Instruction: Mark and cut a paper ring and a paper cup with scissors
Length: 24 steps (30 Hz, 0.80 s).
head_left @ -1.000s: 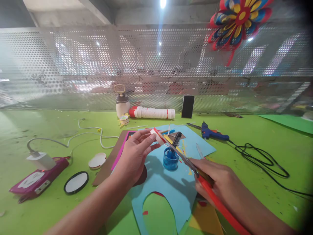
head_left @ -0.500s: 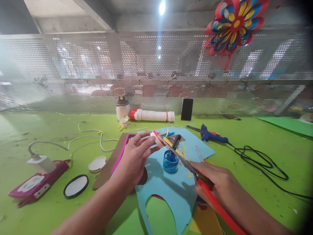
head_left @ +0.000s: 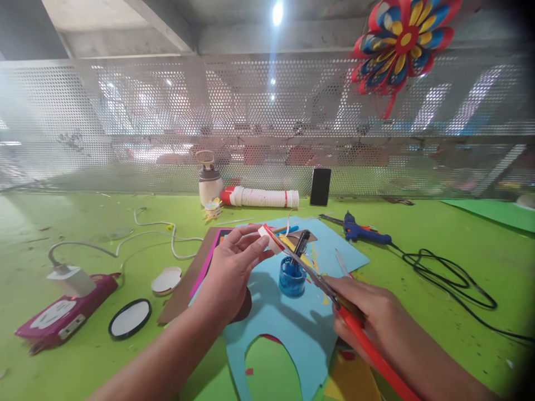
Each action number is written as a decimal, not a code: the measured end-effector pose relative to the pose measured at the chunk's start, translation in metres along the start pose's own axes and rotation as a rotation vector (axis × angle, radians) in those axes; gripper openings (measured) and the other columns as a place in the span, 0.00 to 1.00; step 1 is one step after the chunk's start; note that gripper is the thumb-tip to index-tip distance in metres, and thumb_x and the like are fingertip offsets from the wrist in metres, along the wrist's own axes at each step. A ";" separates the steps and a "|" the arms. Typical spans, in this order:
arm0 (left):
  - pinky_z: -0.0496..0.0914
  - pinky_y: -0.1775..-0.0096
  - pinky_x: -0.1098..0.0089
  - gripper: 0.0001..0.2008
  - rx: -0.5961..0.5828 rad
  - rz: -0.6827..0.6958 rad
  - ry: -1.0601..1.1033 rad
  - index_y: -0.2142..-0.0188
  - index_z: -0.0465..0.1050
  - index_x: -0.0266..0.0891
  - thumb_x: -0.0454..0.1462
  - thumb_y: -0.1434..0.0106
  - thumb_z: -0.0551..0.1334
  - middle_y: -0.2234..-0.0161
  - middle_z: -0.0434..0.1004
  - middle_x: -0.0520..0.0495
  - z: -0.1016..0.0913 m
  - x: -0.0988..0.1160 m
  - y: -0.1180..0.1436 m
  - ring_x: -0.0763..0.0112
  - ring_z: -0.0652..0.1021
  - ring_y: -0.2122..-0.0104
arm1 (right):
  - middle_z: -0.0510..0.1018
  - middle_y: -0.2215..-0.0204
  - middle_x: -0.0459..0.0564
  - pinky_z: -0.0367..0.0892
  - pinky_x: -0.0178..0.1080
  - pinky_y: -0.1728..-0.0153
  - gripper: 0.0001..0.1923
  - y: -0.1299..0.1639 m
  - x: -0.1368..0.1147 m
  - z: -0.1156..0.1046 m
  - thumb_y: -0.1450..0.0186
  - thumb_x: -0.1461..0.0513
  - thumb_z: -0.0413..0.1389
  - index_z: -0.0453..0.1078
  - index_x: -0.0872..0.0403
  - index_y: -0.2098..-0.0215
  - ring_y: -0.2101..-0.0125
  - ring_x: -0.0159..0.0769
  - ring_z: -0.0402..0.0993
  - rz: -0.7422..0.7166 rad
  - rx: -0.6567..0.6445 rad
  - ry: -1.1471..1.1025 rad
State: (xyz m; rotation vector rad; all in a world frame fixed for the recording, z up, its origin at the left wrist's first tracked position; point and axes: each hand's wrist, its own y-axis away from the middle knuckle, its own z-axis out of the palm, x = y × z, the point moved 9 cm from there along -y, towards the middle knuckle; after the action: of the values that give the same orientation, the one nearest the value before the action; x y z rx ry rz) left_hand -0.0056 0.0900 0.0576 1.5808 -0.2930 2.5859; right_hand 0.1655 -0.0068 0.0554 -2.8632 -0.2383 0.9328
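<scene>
Between the thumb and fingers of my left hand (head_left: pixel 232 264) is a small white ring with a red edge (head_left: pixel 271 238). My right hand (head_left: pixel 371 314) is wrapped round the red handles of a pair of scissors (head_left: pixel 320 281). The blades point up and left, their tips at the ring's right side; whether they bite into it I cannot tell. A thin white strip (head_left: pixel 288 220) rises behind the ring. Just below the blades stands a small jar of blue paint (head_left: pixel 291 281) with a dark-handled tool in it, on a light blue sheet (head_left: pixel 267 306) that has a rounded hole cut out.
A blue glue gun (head_left: pixel 368 233) with a coiled black cable lies right. On the left are a magenta power strip (head_left: pixel 79 309), a black-rimmed disc (head_left: pixel 130 319) and a white disc (head_left: pixel 166 280). A spray bottle (head_left: pixel 210 184), white tube (head_left: pixel 265 197) and phone (head_left: pixel 320 187) stand behind.
The white strip behind the ring has swung up and bends to the right. The blue sheet's near part has slid slightly left. Both hands stay almost in place.
</scene>
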 end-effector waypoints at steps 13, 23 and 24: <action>0.75 0.53 0.58 0.18 -0.008 0.003 0.005 0.59 0.74 0.34 0.38 0.47 0.74 0.59 0.82 0.39 0.001 0.002 -0.001 0.58 0.82 0.59 | 0.74 0.74 0.45 0.70 0.37 0.73 0.16 0.002 0.004 0.001 0.43 0.70 0.48 0.74 0.52 0.64 0.75 0.36 0.71 -0.021 0.026 0.013; 0.77 0.56 0.56 0.12 -0.052 -0.056 0.077 0.63 0.73 0.33 0.38 0.41 0.71 0.64 0.80 0.43 0.002 0.000 -0.002 0.64 0.81 0.65 | 0.73 0.74 0.45 0.69 0.36 0.74 0.18 0.001 0.007 0.006 0.42 0.70 0.48 0.75 0.52 0.59 0.77 0.35 0.70 -0.005 -0.005 -0.014; 0.77 0.57 0.56 0.12 -0.048 -0.059 0.073 0.63 0.73 0.33 0.38 0.42 0.71 0.65 0.80 0.44 0.001 0.000 -0.003 0.65 0.80 0.66 | 0.73 0.73 0.45 0.70 0.37 0.72 0.18 0.001 0.006 0.005 0.42 0.70 0.48 0.75 0.52 0.59 0.76 0.35 0.70 -0.015 0.004 0.003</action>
State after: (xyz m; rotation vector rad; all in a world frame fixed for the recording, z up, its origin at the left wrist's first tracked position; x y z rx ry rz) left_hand -0.0038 0.0923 0.0583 1.4534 -0.2956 2.5651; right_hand 0.1671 -0.0061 0.0474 -2.8549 -0.2563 0.9251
